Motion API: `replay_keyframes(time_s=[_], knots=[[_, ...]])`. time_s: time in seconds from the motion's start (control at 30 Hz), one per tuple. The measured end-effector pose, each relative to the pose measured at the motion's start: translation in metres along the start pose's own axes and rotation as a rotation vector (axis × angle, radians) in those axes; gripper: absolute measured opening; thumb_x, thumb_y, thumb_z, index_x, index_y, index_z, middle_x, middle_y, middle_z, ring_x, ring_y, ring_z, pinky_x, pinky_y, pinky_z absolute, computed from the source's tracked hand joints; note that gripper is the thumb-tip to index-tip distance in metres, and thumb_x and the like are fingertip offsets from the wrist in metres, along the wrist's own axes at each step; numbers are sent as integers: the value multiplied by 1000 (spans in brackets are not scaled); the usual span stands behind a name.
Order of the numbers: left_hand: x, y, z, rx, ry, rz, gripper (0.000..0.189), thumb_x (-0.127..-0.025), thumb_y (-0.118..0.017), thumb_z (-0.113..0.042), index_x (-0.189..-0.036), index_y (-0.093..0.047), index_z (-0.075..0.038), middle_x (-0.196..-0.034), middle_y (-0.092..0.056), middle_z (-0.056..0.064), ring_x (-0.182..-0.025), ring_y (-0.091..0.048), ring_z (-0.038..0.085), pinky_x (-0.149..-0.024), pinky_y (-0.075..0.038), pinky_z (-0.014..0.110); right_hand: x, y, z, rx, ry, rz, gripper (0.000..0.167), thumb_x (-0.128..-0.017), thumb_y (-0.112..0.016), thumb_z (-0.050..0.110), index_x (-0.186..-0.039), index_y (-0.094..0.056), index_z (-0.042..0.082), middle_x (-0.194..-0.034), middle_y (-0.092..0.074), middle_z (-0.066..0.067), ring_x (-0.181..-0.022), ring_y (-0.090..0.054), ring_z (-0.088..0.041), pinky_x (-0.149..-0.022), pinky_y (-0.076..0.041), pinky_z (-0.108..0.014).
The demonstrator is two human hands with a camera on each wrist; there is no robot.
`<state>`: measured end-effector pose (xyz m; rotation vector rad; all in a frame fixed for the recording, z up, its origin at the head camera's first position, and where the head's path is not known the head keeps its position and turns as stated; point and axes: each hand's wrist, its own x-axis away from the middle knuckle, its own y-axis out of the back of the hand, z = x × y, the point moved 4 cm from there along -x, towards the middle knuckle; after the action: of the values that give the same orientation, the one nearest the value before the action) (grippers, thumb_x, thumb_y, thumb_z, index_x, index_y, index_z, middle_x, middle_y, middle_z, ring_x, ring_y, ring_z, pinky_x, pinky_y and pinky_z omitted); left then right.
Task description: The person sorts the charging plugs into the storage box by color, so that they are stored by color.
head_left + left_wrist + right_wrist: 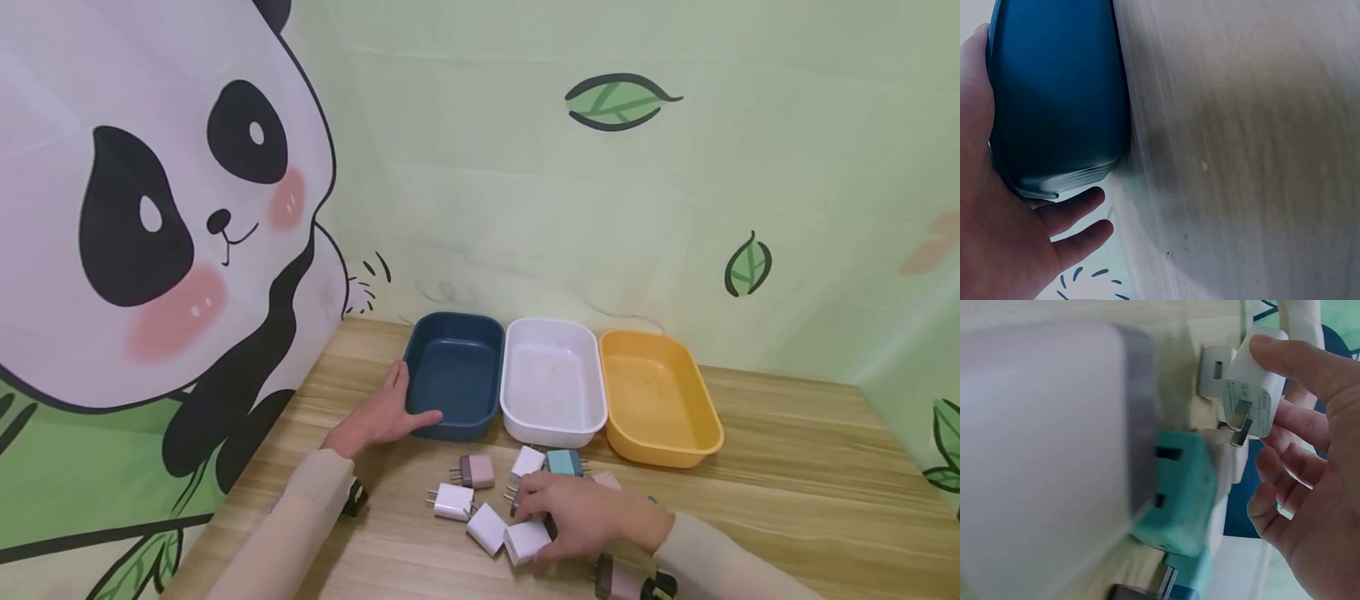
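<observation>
In the head view my left hand (378,412) rests at the near left corner of a dark blue bin (450,429), thumb over its rim. The left wrist view shows that hand (1007,219) with its fingers extended beside the bin (1060,94). My right hand (573,512) is over a group of plug chargers. Its thumb and fingers pinch a white charger (527,542), whose two flat prongs show in the right wrist view, where the charger (1254,381) looks tilted. Close by lie another white charger (486,528) and a teal one (564,462).
A white bin (553,435) and a yellow bin (660,454) stand right of the blue one. On the wooden table (810,500) lie more chargers, including a pink one (480,471) and a white one (453,502). A panda-printed cloth (480,167) hangs behind.
</observation>
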<state>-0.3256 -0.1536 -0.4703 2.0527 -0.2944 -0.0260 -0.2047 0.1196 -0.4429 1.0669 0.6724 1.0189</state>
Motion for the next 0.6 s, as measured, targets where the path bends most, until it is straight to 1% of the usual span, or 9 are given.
replay_keyframes(time_s=[0.13, 0.23, 0.33, 0.43, 0.5, 0.6], knots=[[0, 2, 0, -4, -6, -7, 114, -79, -59, -67, -150, 0, 1, -156, 3, 19, -139, -18, 39, -106, -27, 53, -1, 10, -1, -32, -2, -20, 30, -77, -77, 30, -103, -67, 17, -102, -55, 10, -89, -50, -1, -79, -43, -16], [1, 2, -1, -4, -1, 1, 115, -79, -59, -67, -149, 1, 1, -156, 3, 19, -138, -19, 39, -106, -27, 53, -2, 19, -1, -38, -3, -32, 30, -79, -75, 28, -105, -66, 15, -102, -58, 9, -88, -51, -2, -78, -44, -17], [1, 2, -1, -5, 10, 6, 115, -78, -59, -67, -150, 2, 0, -156, 3, 18, -138, -20, 39, -106, -28, 53, -2, 27, -3, -51, -34, -36, 33, -80, -75, 28, -108, -65, 12, -105, -61, 6, -90, -52, -3, -79, -45, -20], [1, 2, 0, -8, 12, 6, 115, -79, -59, -67, -150, 1, 0, -156, 2, 19, -138, -21, 39, -105, -28, 53, -4, 32, -7, -65, -91, -32, 36, -81, -74, 30, -111, -65, 12, -107, -62, 7, -91, -53, -2, -81, -47, -23], [1, 2, 0, -7, 10, 8, 115, -79, -59, -67, -150, 1, 1, -156, 1, 19, -138, -21, 39, -106, -28, 53, -5, 35, -11, -77, -131, -33, 35, -82, -74, 30, -111, -65, 14, -106, -61, 10, -90, -53, -1, -80, -48, -25], [1, 2, 0, 4, 11, 10, 115, -79, -59, -67, -150, 2, 0, -156, 2, 19, -138, -20, 39, -106, -27, 53, -8, 42, -16, -86, -136, -67, 32, -82, -74, 27, -110, -65, 15, -100, -61, 12, -85, -53, -2, -77, -50, -28]])
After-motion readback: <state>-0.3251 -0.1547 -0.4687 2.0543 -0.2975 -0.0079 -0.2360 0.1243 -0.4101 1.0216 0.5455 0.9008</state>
